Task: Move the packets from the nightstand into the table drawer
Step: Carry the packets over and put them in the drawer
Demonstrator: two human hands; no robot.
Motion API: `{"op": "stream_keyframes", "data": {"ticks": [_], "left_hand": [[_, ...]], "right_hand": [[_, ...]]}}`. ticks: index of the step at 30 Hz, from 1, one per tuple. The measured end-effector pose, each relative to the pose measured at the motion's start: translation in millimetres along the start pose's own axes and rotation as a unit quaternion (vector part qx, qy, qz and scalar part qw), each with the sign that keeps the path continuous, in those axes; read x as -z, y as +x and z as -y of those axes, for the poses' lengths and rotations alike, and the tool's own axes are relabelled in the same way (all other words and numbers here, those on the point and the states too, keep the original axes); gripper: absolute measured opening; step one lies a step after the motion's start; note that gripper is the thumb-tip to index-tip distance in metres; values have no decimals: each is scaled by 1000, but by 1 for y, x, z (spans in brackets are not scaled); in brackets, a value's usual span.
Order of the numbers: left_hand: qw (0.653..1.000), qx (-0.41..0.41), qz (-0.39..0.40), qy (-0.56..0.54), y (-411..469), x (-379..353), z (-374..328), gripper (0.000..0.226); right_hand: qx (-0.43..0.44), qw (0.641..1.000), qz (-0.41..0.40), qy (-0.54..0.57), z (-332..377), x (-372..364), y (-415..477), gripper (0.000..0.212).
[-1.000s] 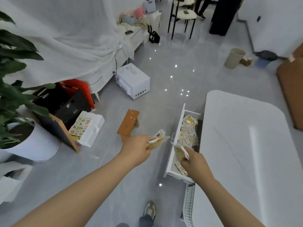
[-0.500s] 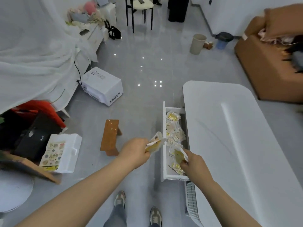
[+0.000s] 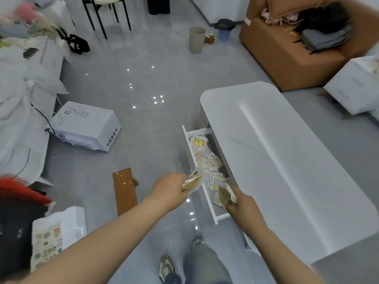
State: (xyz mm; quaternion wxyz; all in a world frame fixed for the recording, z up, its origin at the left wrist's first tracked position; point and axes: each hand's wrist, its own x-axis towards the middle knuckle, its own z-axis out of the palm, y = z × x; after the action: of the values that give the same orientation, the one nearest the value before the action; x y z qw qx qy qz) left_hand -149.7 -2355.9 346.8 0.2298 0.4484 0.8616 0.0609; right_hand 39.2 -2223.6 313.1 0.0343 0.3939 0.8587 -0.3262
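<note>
You are holding packets in both hands at the open drawer (image 3: 207,131) of the white bench (image 3: 287,160). Your right hand (image 3: 245,206) is hovering over the near end of the drawer, its grip pinching a yellow-and-white packet (image 3: 224,194) that is standing on edge above the drawer's contents. Your left hand (image 3: 169,191) is reaching in from just outside the drawer's front panel, its grip pressing together on a small bunch of packets (image 3: 193,180) whose tips are leaning over the drawer's rim. Inside the drawer, a loose pile of packets (image 3: 205,158) is lying along most of its length, many of them overlapping; a single gold-centred one is lying at the far end.

The drawer is sticking out from the bench's long side, and the bench top itself is showing bare white. Beyond the drawer, on the grey tiled floor (image 3: 143,83), a small wooden stool (image 3: 124,189) is sitting just past your left hand. Farther from the drawer in that direction, a white microwave (image 3: 86,126) is resting on the floor. Well beyond the drawer's far end, a beige bin (image 3: 196,38) is standing upright. Past the bench's far corner, a brown sofa (image 3: 291,56) is carrying dark clothing. Below the drawer, your trouser leg and one shoe (image 3: 166,267) are showing.
</note>
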Motion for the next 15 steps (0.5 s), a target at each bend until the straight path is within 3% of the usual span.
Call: {"op": "stream_keyframes", "data": {"ticks": [7,12,15], "left_hand": [[998,-43,35,-7,66,7,-4,18],[997,-55,49,25,109,12,-10,20],[996,-60,55,27,131,10,-12,22]], "right_hand": [[-43,999,-20,10,-5,-2,40,41],[-70,997,-20,17,-12,6,70,16],[-72,997,-33,18,-19,9,85,18]]}}
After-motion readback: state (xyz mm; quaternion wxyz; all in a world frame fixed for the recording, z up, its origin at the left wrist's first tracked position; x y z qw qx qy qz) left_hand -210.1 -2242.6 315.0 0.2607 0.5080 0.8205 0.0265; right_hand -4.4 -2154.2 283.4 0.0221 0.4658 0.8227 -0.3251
